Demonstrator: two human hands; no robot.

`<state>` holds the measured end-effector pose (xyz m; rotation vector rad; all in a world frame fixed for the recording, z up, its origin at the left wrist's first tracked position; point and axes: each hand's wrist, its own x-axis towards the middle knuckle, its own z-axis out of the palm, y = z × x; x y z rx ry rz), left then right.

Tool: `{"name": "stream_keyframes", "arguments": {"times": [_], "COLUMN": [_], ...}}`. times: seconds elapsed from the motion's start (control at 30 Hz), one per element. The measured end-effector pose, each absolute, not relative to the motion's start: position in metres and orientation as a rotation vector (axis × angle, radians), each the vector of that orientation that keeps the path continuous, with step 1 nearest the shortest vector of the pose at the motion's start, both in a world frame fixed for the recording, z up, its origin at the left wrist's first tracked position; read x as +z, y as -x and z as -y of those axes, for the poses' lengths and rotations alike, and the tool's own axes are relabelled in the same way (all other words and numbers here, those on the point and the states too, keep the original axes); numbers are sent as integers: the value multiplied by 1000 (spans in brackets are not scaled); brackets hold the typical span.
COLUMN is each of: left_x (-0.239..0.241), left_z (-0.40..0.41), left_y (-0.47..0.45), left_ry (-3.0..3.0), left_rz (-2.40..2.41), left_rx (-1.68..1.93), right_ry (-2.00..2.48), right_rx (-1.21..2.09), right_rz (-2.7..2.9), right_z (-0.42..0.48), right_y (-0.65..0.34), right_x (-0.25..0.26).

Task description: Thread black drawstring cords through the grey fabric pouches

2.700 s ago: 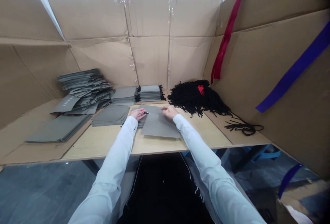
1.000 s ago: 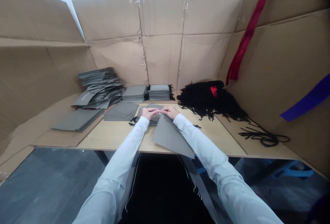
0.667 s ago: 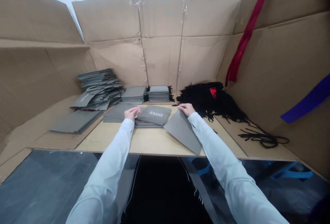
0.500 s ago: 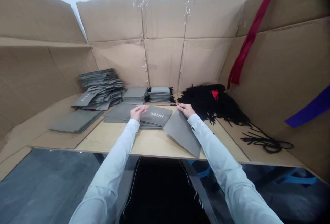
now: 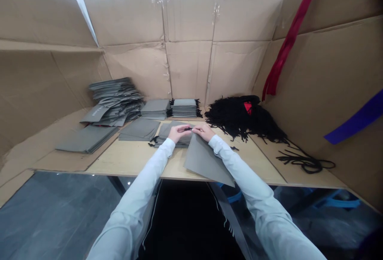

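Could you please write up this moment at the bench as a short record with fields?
Left hand: left hand pinches a black cord at the top edge of the grey paper bag.
Right hand: right hand pinches the same edge.
Bag: flat, its lower corner overhanging the table.
Behind right: heap of black cords.
Behind left: stacks of grey bags.

Two arms in long sleeves, pale blue-white, plain shirt fabric. Left sleeve (image 5: 140,196) and right sleeve (image 5: 254,200) same cloth, no print, no logo, no visible buttons. Soft creases along both, loose fit, wider near the bottom edge of the view. Cuffs snug at the wrists, ending right where left hand (image 5: 177,132) and right hand (image 5: 204,132) start. Hands bare: no gloves, rings or watch visible.
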<state>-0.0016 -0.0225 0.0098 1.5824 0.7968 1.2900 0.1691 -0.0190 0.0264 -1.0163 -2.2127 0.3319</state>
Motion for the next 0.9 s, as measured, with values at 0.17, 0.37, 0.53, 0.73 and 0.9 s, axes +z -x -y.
{"name": "stream_keyframes", "arguments": {"times": [0.17,0.37,0.53,0.73,0.9], "left_x": [6,6,-1,-7,-2], "left_z": [22,22,20,23,30], "left_y": [6,7,6,3,-1], "left_ry": [-1520,-1449,-1428,-1874,-2133], "left_rz": [-897,-929,-963,-1131,-1168], "left_rx": [1217,1244,1219,1024,953], "right_ry": [1024,1005,1049,1070,1003], "right_rx": [342,322,279,263,312], "right_rz": [2231,2292,2322,2367,2384], "right_z": [17,12,12,12,6], "right_y": [-170,-171,-169,-173,-176], "right_x": [23,20,18,16,13]}}
